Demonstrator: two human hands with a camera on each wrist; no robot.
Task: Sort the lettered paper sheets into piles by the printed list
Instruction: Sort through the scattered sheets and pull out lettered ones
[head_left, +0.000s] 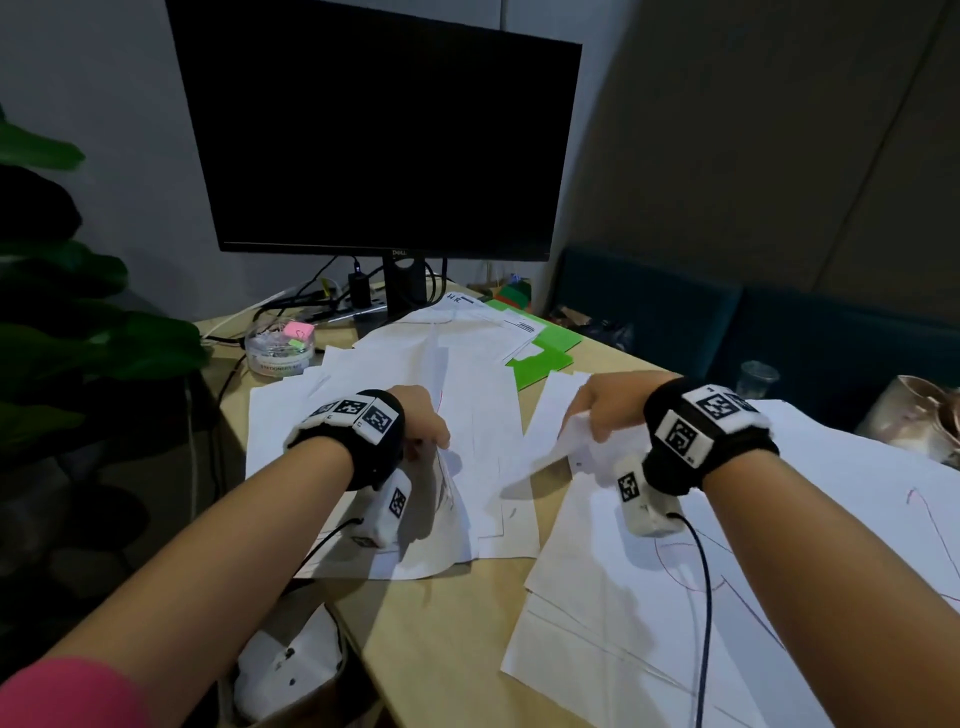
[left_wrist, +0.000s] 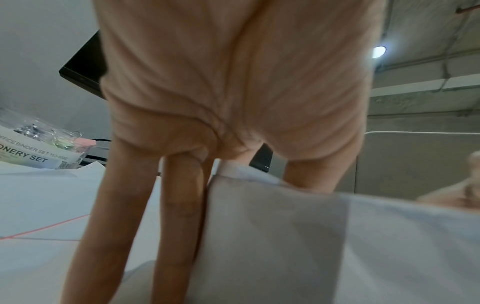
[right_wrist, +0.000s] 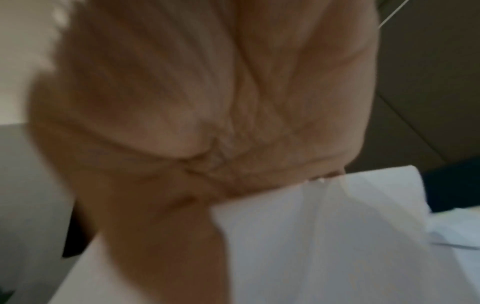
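Dark monitor (head_left: 379, 130) behind; stationery tub (head_left: 280, 345) left; green folder (head_left: 545, 353); plant (head_left: 52, 291).

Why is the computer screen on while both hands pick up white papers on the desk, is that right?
Not quite: the computer screen is off, plain black in the head view. The rest holds. The left hand lifts a white sheet, the right hand lifts another white sheet, and both are over the desk.
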